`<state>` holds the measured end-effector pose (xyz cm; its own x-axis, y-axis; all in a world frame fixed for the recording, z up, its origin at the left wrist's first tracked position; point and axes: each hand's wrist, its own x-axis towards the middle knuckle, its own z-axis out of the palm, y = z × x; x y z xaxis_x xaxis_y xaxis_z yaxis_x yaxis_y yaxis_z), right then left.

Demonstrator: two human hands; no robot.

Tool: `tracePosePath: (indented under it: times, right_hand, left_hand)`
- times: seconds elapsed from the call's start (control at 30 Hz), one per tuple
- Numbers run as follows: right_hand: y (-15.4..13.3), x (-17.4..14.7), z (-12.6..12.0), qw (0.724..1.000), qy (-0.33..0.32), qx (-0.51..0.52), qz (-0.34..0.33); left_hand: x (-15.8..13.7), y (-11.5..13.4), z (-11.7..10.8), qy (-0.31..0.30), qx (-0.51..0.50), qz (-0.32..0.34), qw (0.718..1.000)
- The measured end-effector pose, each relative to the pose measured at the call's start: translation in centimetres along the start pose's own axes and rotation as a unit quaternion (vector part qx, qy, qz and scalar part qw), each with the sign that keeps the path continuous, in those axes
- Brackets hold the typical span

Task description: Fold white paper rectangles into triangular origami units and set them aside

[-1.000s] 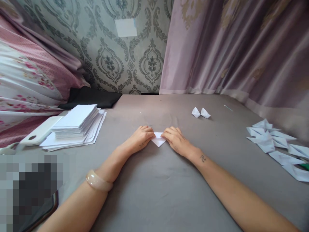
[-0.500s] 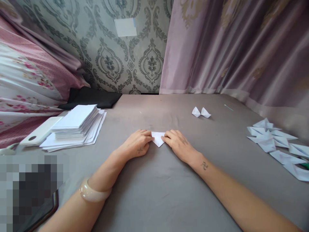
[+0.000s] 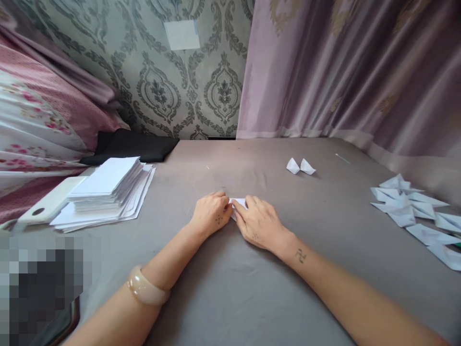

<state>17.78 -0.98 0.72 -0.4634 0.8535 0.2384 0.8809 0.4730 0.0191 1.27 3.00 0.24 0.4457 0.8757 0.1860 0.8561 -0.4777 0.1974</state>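
A small piece of folded white paper point(image 3: 239, 201) lies on the grey cloth in front of me, mostly covered by my fingers. At its left corner, my left hand point(image 3: 212, 214) is closed, thumb and fingers pinching the edge. My right hand point(image 3: 262, 223) covers the paper's right side and lower point, its fingers bent and its thumb tip close to the left hand. Farther back to the right, two small folded paper shapes point(image 3: 293, 166) stand side by side.
A stack of white paper sheets point(image 3: 104, 178) sits at the left, beside a white board with a hole point(image 3: 54, 199) and a folded black cloth point(image 3: 135, 145). Several folded paper pieces point(image 3: 401, 211) lie in a group at the far right. A thin stick point(image 3: 342, 158) rests toward the back right.
My right hand has slid left and nearer to me over the paper, hiding its lower point. The left hand has shifted slightly right, so the hands are closer together.
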Motion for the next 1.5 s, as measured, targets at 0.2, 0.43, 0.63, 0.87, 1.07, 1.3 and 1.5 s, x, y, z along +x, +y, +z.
tracePosePath:
  times: [0.2,0.43,0.63,0.87,1.07,1.3,1.5]
  right_hand:
    - [-0.3,-0.3,0.1,1.000,-0.001,0.004,0.005]
    - [1.0,-0.6,0.8,0.998,0.032,0.049,0.032]
    - [2.9,-0.3,1.6,0.989,0.037,0.118,0.076]
    - [4.3,0.4,2.8,0.937,0.073,0.307,0.149]
    - [5.1,0.9,3.0,0.866,0.058,0.461,0.186]
    - [5.9,0.8,1.4,0.744,-0.026,0.646,0.168]
    - [5.7,0.9,0.9,0.750,-0.009,0.642,0.160]
  left_hand:
    - [0.4,-1.1,1.7,0.009,-0.064,-0.002,0.998]
    - [0.0,-2.8,2.1,0.017,-0.159,-0.128,0.979]
    - [0.6,-2.9,1.6,-0.015,-0.177,-0.147,0.973]
    - [0.3,-2.9,1.3,-0.006,-0.291,-0.104,0.951]
    - [0.0,-2.6,1.2,0.010,-0.474,-0.042,0.879]
    - [-0.5,-1.4,-0.1,0.036,-0.595,-0.081,0.799]
    - [-1.0,-1.6,-0.8,-0.041,-0.547,-0.081,0.832]
